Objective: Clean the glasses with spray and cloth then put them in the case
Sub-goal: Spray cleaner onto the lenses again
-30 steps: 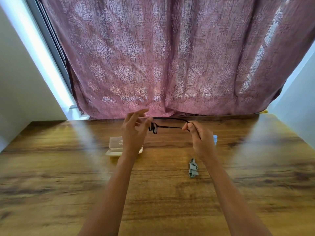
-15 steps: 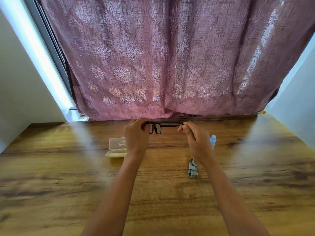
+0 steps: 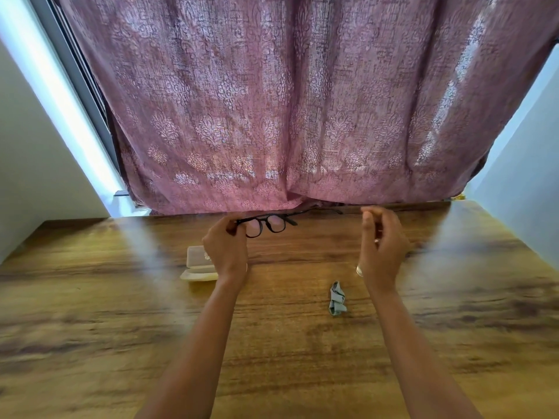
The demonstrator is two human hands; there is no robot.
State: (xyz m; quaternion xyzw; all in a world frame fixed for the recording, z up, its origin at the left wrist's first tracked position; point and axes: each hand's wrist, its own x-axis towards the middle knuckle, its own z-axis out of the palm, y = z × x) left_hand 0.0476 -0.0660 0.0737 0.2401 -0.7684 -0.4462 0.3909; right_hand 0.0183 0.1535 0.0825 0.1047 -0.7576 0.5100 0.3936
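Note:
Black-framed glasses (image 3: pixel 266 226) hang above the far part of the wooden table (image 3: pixel 90 297), lenses toward me. My left hand (image 3: pixel 225 249) pinches them at their left end. One temple sticks out to the right, toward my right hand (image 3: pixel 382 246). That hand is a short gap away from the temple tip, its fingers loosely curled and holding nothing. A pale, open glasses case (image 3: pixel 198 266) lies on the table, partly behind my left wrist. A crumpled grey-green cloth (image 3: pixel 336 299) lies between my forearms. The spray bottle is hidden behind my right hand.
A pink patterned curtain (image 3: pixel 302 116) hangs along the table's far edge. White walls close in on the left and right.
My right hand has let go of the temple and moved right, covering the spray bottle. The glasses have turned so the lenses face me, held by my left hand alone.

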